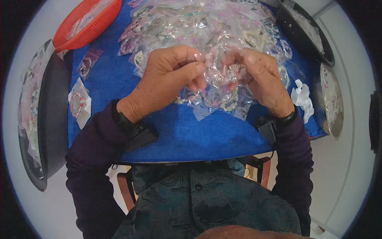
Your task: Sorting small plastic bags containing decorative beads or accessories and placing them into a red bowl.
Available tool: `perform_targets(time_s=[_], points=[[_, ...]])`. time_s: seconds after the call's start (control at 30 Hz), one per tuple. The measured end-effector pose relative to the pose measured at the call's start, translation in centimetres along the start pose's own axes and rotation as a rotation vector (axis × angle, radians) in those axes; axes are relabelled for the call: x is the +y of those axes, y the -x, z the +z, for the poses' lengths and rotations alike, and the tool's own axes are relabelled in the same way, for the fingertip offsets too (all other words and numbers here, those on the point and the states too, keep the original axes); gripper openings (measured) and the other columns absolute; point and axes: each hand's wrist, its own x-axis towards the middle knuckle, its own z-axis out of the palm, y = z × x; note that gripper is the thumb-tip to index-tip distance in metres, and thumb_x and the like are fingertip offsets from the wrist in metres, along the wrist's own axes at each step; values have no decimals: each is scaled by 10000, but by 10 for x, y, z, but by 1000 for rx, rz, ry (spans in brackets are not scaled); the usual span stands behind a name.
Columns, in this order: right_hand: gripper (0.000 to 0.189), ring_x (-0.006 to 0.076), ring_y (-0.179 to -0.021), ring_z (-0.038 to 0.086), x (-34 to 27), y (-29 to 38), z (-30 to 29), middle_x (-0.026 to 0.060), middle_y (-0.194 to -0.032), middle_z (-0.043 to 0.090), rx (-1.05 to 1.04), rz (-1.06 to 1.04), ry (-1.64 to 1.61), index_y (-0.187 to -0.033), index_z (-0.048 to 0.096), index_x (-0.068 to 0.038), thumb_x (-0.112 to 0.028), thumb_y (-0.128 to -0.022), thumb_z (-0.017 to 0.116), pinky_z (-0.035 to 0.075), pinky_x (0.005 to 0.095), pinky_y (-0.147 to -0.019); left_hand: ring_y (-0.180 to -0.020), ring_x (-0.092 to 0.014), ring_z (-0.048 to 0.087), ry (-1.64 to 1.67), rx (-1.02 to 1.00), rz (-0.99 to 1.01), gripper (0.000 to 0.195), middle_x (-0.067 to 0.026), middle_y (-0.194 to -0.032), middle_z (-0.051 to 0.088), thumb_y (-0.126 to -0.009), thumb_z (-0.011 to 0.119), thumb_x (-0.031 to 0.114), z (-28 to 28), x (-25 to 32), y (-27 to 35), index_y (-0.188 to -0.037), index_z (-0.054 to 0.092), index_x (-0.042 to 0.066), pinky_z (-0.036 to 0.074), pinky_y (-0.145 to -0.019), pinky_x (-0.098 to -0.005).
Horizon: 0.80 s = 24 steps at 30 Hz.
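Note:
My left hand (176, 71) pinches the left side of a clear plastic bag (216, 61) between thumb and fingers. A silvery beaded bracelet (217, 78) shows through the plastic. On the bag's other side, my right hand (259, 74) has its thumb and fingers closed on the film; some of its fingers lie behind the plastic and look blurred. Under and beyond both hands spreads a large heap of small clear bags (200, 24) with beaded jewellery in them.
Left on the blue cloth (191, 131) are a bagged bracelet (86, 63) and a red-beaded bracelet (78, 103) on white paper. A red basket (98, 33), black basins (55, 113) (326, 50) and a metal bowl (338, 119) hold more bags. Crumpled white tissue (302, 98) lies right.

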Motion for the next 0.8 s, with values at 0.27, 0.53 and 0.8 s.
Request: perform_targets(time_s=[0.27,0.53,0.8], points=[[238,182,-737,631,7,-1,-7,120,-847,643,-77,-53,62,-1039,575,38,-165,-923,530,503,260,-634,-682,-118,628,64,104,37,153,-75,-761,641,-907,518,87,0,0,-1,-976,599,-23,511,-596,-221],[199,134,-650,607,5,1,-3,82,-764,635,-22,-43,13,-994,589,17,-159,-922,531,494,238,-594,-703,-122,629,73,63,-16,147,-89,-789,648,-901,512,79,-2,-1,-1,-961,599,-24,513,-607,-224],[195,128,-622,592,4,1,-2,76,-733,624,19,-16,-4,-999,580,21,-151,-917,537,485,234,-573,-691,-134,631,40,38,-70,152,-91,-784,647,-899,529,115,-2,0,-1,-967,584,-10,510,-607,-226]])
